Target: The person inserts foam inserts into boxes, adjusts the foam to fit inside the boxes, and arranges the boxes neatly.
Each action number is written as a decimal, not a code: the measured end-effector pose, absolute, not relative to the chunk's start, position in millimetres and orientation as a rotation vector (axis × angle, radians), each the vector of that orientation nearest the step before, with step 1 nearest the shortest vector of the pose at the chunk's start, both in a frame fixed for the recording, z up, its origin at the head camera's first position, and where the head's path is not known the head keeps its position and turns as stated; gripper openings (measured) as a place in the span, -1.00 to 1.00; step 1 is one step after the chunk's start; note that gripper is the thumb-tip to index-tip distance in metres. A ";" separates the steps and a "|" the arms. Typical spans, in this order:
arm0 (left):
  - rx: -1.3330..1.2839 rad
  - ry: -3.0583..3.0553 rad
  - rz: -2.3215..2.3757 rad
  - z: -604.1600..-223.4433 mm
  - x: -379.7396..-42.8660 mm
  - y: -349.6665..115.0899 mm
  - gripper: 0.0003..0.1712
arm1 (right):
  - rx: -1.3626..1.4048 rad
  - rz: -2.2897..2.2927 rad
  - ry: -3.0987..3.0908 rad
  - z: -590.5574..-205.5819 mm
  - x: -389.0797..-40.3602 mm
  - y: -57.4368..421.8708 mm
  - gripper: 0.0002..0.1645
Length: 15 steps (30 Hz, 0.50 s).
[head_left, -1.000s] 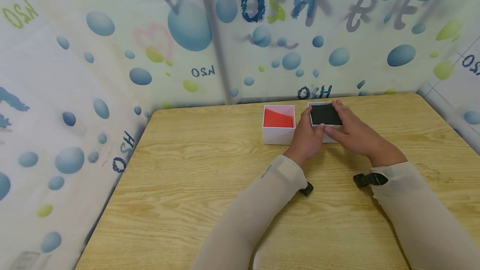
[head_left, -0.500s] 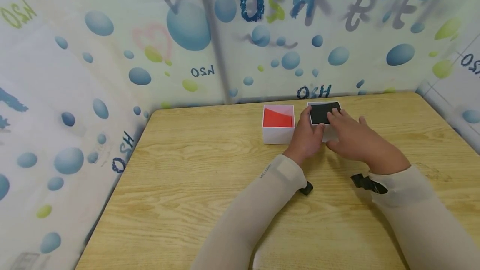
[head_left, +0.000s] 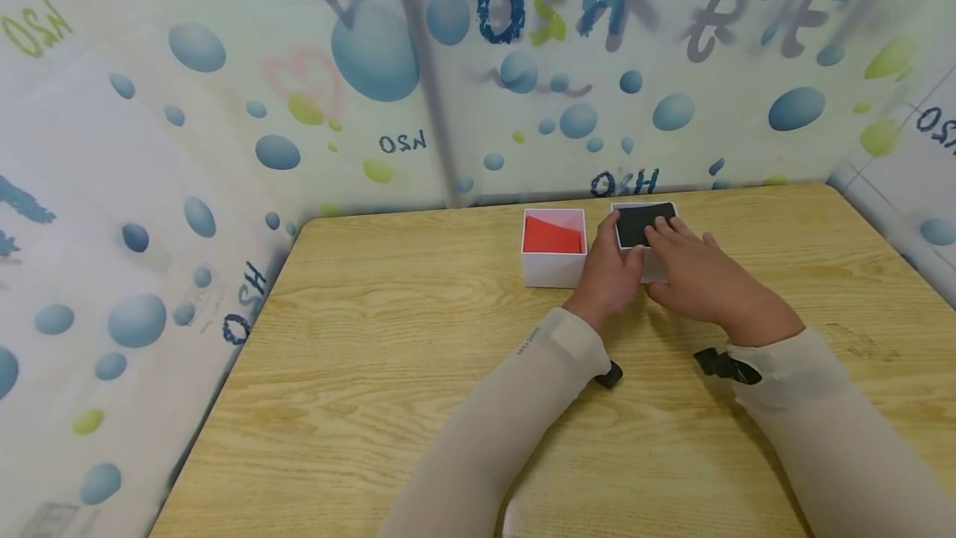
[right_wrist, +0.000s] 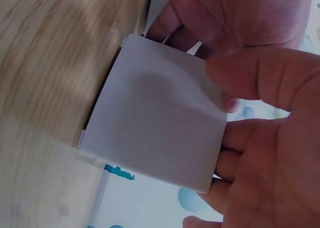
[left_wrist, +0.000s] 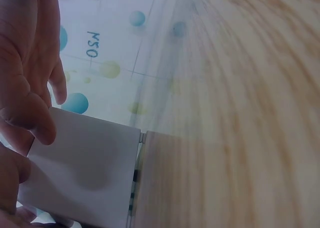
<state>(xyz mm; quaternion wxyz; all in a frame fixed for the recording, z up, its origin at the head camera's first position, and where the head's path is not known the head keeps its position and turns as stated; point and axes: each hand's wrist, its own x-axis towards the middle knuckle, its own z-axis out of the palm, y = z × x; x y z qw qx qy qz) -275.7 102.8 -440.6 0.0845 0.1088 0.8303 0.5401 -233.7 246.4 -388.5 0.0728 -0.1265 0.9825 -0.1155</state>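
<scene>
Two white boxes without lids stand side by side near the table's far edge. The left box (head_left: 554,271) contains a red piece (head_left: 551,236). In the right box (head_left: 654,269) lies a dark, flat, sheet-like piece (head_left: 636,224), level with the rim. My left hand (head_left: 607,279) grips that box's left side, its thumb at the near top edge. Above the box, my right hand (head_left: 698,272) lays extended fingers over the dark piece. Both wrist views show the plain white box wall (left_wrist: 87,163) close up, hiding what is inside.
The boxes stand on a light wooden table (head_left: 358,372). Just behind it rises a wall covering (head_left: 373,177) printed with blue and green dots and letters. Black straps (head_left: 728,365) show at the cuffs of the beige sleeves (head_left: 515,422).
My right hand has shifted from the box's right side and front to lie over the dark piece on top. My left hand keeps its hold. The boxes stay put.
</scene>
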 end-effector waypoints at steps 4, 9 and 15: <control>0.308 2.472 1.610 -440.0 -275.1 103.2 -0.20 | -0.401 -0.337 2.979 -391.2 -234.8 246.1 -0.01; 0.294 2.469 1.604 -439.0 -274.4 103.3 -0.20 | -0.428 -0.321 3.011 -395.2 -236.5 245.4 -0.05; 0.301 2.478 1.595 -439.1 -274.4 103.0 -0.20 | -0.430 -0.305 3.026 -397.4 -236.9 243.8 -0.08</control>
